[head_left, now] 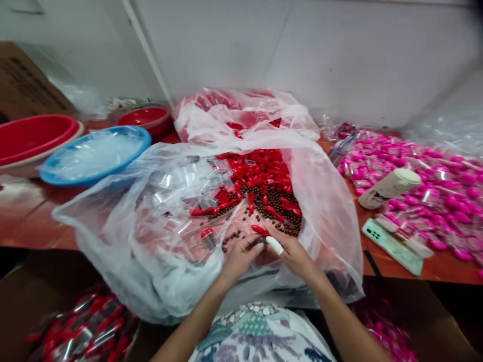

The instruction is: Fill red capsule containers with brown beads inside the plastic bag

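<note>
On the wooden table [22, 216], by a white wall [339, 55], both hands' grip is unclear.

Both forearms are bare to the hands, and at the bottom centre of the frame shows a white garment [260, 334] printed with teal and grey patterns.

Both hands, left [238, 259], right [293, 254], among brown beads [277, 201], red capsules [260, 173] in plastic bag [328, 211].
</note>
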Demonstrator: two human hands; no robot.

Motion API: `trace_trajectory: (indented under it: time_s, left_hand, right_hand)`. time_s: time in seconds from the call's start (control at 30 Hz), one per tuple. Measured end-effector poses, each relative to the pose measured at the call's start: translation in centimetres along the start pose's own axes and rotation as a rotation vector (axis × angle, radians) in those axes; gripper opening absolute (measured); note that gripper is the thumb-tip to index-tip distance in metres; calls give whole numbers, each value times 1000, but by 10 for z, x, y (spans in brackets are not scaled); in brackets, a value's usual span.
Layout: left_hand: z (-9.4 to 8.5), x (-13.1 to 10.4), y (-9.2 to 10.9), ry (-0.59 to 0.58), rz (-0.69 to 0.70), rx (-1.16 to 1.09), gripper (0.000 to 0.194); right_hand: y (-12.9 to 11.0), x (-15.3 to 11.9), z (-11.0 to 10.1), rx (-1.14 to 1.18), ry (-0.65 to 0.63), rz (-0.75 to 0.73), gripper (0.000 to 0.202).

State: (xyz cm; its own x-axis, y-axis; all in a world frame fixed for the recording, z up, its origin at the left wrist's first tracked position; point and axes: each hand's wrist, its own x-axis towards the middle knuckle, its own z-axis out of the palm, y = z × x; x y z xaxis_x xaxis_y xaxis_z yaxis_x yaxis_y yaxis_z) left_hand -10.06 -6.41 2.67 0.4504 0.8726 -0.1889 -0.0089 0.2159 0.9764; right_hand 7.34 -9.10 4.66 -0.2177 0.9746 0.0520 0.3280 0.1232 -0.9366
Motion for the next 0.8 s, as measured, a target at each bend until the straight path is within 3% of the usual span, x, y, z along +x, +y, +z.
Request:
trace_trajectory:
  time_s: [0.1, 0.27, 0.4, 0.53, 0.63, 0.8]
  left_hand:
    - [-3, -4, -1, 7, -22, -30, 40]
    - [-4, -8, 2, -40, -6, -40, 36]
    - [-4, -10, 0, -29, -20, -93, 28]
    - [-6, -12, -3, 8, -57, -184, 26]
    - [-9, -13, -1, -33, -86, -228, 29]
    - [-11, -15, 3, -37, -63, -123, 27]
  right_hand:
    - [-2, -1, 5, 40, 18, 53, 45]
    - [7, 0, 15, 250, 182, 173, 40]
    - [12, -1, 20, 237, 131, 170, 37]
    - [10, -5, 22, 95, 107, 46, 41]
    - [9, -7, 21, 11, 77, -81, 48]
    - [11, -8, 21, -104, 97, -137, 53]
